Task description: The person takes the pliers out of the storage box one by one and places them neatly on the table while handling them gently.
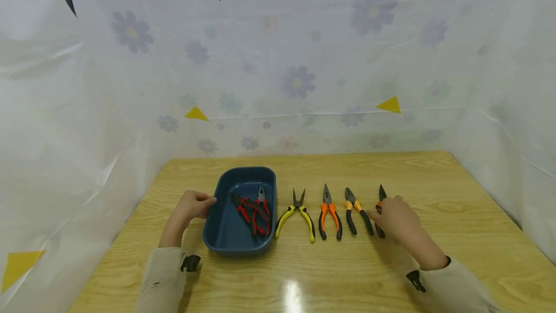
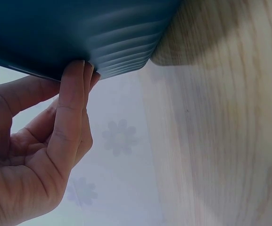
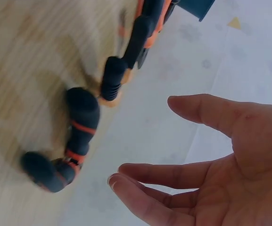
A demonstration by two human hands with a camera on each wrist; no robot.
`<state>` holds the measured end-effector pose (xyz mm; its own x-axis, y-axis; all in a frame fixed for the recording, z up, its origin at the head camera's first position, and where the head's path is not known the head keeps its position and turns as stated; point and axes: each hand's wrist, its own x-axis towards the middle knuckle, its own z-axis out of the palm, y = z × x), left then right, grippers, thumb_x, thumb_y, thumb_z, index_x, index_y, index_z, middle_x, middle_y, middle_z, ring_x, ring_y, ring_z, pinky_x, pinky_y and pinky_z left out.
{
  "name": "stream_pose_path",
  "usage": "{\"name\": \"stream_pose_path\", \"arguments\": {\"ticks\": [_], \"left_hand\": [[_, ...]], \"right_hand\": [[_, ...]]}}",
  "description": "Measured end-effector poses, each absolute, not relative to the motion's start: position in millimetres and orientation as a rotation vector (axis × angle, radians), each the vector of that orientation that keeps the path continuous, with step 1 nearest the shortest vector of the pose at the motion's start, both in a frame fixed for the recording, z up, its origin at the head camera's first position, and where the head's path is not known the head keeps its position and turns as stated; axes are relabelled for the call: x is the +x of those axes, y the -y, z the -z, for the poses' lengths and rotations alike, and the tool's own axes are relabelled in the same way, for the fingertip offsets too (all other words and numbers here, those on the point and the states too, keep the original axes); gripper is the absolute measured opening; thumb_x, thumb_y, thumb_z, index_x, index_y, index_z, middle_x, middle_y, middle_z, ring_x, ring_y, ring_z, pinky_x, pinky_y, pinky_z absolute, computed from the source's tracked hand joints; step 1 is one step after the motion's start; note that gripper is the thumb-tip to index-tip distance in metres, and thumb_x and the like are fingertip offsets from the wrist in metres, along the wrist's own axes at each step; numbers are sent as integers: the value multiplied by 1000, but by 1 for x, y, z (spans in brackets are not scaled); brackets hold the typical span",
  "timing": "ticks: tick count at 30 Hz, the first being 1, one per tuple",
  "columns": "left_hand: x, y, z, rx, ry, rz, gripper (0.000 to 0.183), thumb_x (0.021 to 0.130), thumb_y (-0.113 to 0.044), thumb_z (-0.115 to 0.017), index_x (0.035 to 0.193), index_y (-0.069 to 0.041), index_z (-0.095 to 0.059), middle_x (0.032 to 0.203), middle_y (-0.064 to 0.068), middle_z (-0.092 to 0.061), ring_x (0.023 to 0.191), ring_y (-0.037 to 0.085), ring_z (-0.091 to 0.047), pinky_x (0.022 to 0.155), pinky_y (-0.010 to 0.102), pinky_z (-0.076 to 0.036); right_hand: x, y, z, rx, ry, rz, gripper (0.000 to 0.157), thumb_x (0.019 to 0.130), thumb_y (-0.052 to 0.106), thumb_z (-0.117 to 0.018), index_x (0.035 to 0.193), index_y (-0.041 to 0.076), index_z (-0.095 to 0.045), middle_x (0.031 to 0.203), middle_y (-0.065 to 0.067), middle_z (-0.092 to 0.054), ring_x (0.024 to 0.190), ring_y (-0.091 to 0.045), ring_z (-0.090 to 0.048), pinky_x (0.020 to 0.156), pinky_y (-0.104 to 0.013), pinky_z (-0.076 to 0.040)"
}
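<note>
My left hand (image 1: 191,206) pinches the left rim of a dark blue plastic bin (image 1: 211,235); in the left wrist view, its fingers (image 2: 67,117) lie along the outer wall with the thumb at the rim. Two red-and-black pliers (image 1: 246,214) lie crossed in the bin. My right hand (image 1: 396,219) is over the rightmost pliers (image 1: 382,193), which have black-and-red handles and are partly hidden by it in the head view. The right wrist view shows thumb and fingers (image 3: 173,175) spread apart, holding nothing, near those pliers' black handles (image 3: 83,113).
Between bin and right hand lie yellow-handled pliers (image 1: 298,203), orange-and-black long-nose pliers (image 1: 327,197) and black-and-yellow pliers (image 1: 350,196), in a row with jaws pointing away. Everything stands on a wood-grain table (image 1: 243,284), enclosed by pale flowered sheeting (image 1: 260,81).
</note>
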<state>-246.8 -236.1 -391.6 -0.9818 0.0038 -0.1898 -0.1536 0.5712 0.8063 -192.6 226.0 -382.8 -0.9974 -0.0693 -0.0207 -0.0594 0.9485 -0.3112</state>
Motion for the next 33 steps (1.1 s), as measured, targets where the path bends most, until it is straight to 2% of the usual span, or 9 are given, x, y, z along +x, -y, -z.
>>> {"name": "stream_pose_path", "arguments": {"ticks": [5, 8, 11, 16, 21, 24, 27, 30, 33], "left_hand": [[-248, 236, 392, -135, -2632, -1374, 31, 89, -15, -53, 105, 10, -59, 79, 12, -63, 66, 15, -60, 64, 35, -53], [-248, 236, 392, -126, -2630, -1375, 31, 89, -15, -53, 106, 10, -59, 79, 12, -63, 66, 15, -60, 64, 35, -53], [-248, 236, 392, -129, -2621, -1386, 31, 89, -15, -54, 106, 11, -58, 79, 13, -63, 67, 16, -60, 64, 35, -53], [-248, 235, 390, -145, -2607, -1393, 32, 89, -15, -54, 107, 11, -58, 81, 14, -63, 67, 16, -60, 65, 36, -53], [-248, 236, 391, -147, -2614, -1387, 32, 89, -15, -54, 108, 11, -57, 82, 14, -63, 68, 16, -60, 65, 36, -53], [-248, 236, 391, -153, -2621, -1385, 31, 89, -14, -54, 106, 10, -58, 80, 13, -63, 66, 15, -60, 64, 35, -53], [-248, 236, 391, -143, -2625, -1383, 31, 89, -14, -53, 106, 11, -59, 79, 12, -63, 65, 14, -59, 64, 35, -53], [-248, 236, 391, -131, -2628, -1379, 31, 89, -15, -54, 105, 10, -59, 79, 12, -63, 65, 15, -59, 64, 35, -53], [-246, 236, 390, -126, -2628, -1377, 31, 89, -15, -54, 105, 10, -59, 80, 12, -63, 65, 15, -59, 65, 36, -53]], "right_hand": [[-191, -209, 373, -129, -3074, 498, 44, 85, 34, -57, 51, 7, -48, 80, -25, -48, 41, -16, -38, 34, -20, -29], [-191, -198, 369, -146, -3077, 504, 46, 85, 34, -57, 49, 8, -47, 70, -22, -50, 39, -15, -34, 34, -20, -27], [-191, -186, 365, -169, -3086, 504, 46, 85, 36, -57, 49, 8, -47, 71, -20, -50, 43, -16, -35, 35, -21, -29], [-191, -165, 356, -196, -3083, 542, 39, 84, 36, -58, 63, 3, -56, 88, -23, -49, 52, -20, -41, 39, -26, -34], [-192, -145, 347, -242, -3084, 564, 43, 85, 38, -57, 89, -5, -60, 91, -20, -50, 61, -22, -46, 44, -27, -37], [-193, -132, 344, -289, -3081, 640, 40, 85, 37, -57, 87, -3, -60, 89, -17, -50, 60, -20, -45, 45, -27, -37], [-194, -118, 342, -318, -3070, 729, 38, 85, 34, -57, 93, -3, -61, 91, -15, -51, 60, -19, -47, 50, -28, -43], [-194, -103, 342, -337, -3076, 785, 44, 86, 35, -56, 108, -3, -58, 96, -16, -52, 66, -18, -51, 57, -30, -47], [-194, -89, 345, -357, -3065, 859, 45, 86, 36, -56, 110, -1, -58, 96, -13, -52, 64, -15, -50, 53, -26, -45]]}}
